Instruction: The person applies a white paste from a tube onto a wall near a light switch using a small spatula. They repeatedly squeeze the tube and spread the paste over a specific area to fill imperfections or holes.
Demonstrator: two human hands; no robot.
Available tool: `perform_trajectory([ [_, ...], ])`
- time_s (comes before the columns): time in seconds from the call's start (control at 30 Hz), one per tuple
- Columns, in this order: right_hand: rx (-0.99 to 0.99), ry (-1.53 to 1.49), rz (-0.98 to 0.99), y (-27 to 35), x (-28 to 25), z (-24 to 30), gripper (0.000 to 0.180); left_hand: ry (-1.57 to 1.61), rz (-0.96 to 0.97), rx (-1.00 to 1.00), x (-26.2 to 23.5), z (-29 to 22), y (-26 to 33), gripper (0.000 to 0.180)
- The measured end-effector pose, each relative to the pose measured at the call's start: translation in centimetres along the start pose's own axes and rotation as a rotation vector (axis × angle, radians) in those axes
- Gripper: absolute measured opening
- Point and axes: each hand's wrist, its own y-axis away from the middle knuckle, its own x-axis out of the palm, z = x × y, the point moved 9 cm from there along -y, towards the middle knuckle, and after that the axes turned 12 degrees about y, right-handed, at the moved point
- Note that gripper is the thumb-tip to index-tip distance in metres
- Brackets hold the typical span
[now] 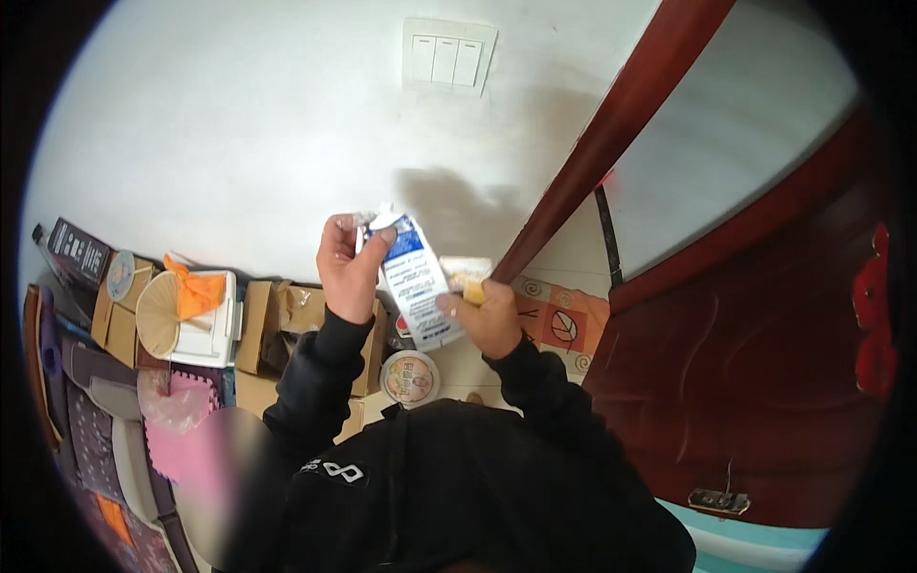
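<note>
Gripping carton (416, 280), upright, top tilted left

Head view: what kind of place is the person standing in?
Probably a room in a home, near a doorway. A dark red wooden door stands beside a white wall with a light switch panel, and open cardboard boxes sit on the floor.

The tiled floor (573, 253) carries open brown cardboard boxes (277, 329) along the white wall, a white box (212, 329) holding a round woven fan (158, 313), and a round printed-lid container (410, 378).
</note>
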Motion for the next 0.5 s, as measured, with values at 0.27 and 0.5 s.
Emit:
perform_trajectory([
  [0.27, -0.003, -0.451, -0.172, -1.0, -8.6, 0.2, 0.017, -0.090, 0.222, -0.358, 6.5, 6.1, 8.8, 0.019],
  [0.5, 0.057, -0.309, -0.020, 1.1, -11.5, -4.1, 0.024, -0.138, 0.108, -0.288, 10.2, 9.8, 12.3, 0.012],
])
